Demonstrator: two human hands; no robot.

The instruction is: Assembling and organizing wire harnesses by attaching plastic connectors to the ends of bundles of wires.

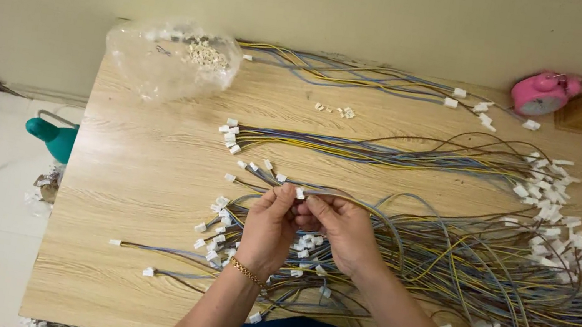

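Pinching one small white plastic connector between the fingertips of my left hand and right hand, I hold it just above the wooden table, both hands closed on it and its thin wires. Below lies a tangled heap of wires, too many to count. Two tidier bundles lie beyond, plus one crinkled clear bag.
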